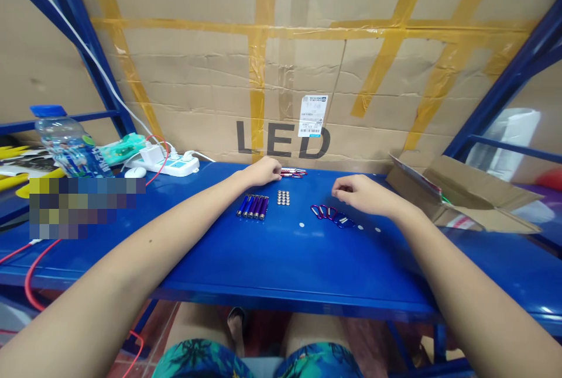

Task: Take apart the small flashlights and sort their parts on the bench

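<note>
My left hand [263, 171] is closed at the back of the table, its fingertips at the left ends of several slim red and silver metal tubes [292, 172]. Beside that forearm, blue and purple metal tubes [253, 207] lie side by side in a row. Small silver button cells [283, 198] form a tidy block in the middle. My right hand [362, 193] hovers over the right side with curled fingers; whether anything is between them is hidden. Just below it are red and purple carabiners [324, 212] and blue carabiners [344, 221].
All this lies on a blue metal table [263, 261]. An opened cardboard box [474, 193] stands at the right. To the left are a water bottle [72, 144] and a white power strip [180, 164] with cables. A large taped carton [211, 85] backs the table.
</note>
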Available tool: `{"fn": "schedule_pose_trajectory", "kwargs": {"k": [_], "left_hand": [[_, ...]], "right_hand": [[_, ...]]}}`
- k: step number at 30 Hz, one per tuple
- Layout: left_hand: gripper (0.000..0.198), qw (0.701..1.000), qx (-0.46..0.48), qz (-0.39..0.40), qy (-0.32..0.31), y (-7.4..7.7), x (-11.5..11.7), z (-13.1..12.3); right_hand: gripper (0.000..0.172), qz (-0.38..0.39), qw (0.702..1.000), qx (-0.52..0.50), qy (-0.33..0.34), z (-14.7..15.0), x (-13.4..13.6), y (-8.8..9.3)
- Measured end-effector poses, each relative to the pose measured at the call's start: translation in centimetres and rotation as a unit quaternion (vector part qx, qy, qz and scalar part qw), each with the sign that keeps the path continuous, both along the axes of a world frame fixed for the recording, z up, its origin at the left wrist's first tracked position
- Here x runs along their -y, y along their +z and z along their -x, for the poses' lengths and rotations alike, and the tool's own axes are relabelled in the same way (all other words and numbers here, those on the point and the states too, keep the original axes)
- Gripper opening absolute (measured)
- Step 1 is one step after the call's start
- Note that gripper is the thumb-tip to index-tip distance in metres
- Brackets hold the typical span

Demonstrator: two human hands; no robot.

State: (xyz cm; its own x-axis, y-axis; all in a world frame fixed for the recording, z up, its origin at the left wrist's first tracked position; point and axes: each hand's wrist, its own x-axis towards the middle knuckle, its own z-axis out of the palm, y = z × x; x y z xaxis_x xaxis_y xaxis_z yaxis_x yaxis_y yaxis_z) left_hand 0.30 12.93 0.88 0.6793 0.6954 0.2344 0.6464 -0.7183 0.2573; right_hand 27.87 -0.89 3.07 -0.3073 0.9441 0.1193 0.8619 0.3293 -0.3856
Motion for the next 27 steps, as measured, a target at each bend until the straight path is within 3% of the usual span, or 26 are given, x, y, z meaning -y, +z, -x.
{"fn": "schedule_pose_trajectory", "kwargs": {"k": [3, 10, 13, 17, 22, 27], "left_hand": [[0.010, 0.999, 0.025, 0.007, 0.022, -0.2, 0.0, 0.6], [0.050, 0.996, -0.025, 0.064, 0.058, 0.3, 0.2, 2.6], [0.043, 0.996, -0.051, 0.044, 0.056, 0.7, 1.0, 3.5], [0.033, 0.999, -0.007, 0.014, 0.048, 1.3, 2.5, 3.8], [0.023, 0.994, 0.084, -0.073, -0.016, 2.2, 5.1, 1.7], [0.017, 0.978, 0.095, -0.145, -0.118, 2.9, 9.0, -0.4]], "right_hand": [[0.017, 0.002, 1.000, -0.001, -0.004, 0.2, 0.2, 0.2], [0.018, -0.010, 1.000, -0.013, 0.008, 0.8, 0.5, 0.4], [0.018, -0.025, 0.999, -0.022, 0.019, 0.8, 0.5, 0.2], [0.021, -0.049, 0.997, -0.057, 0.018, 1.1, 0.4, -0.1], [0.025, -0.069, 0.977, -0.201, 0.011, 2.9, 0.8, -0.4], [0.042, -0.017, 0.942, -0.325, 0.083, 5.2, 1.2, -1.0]]}}
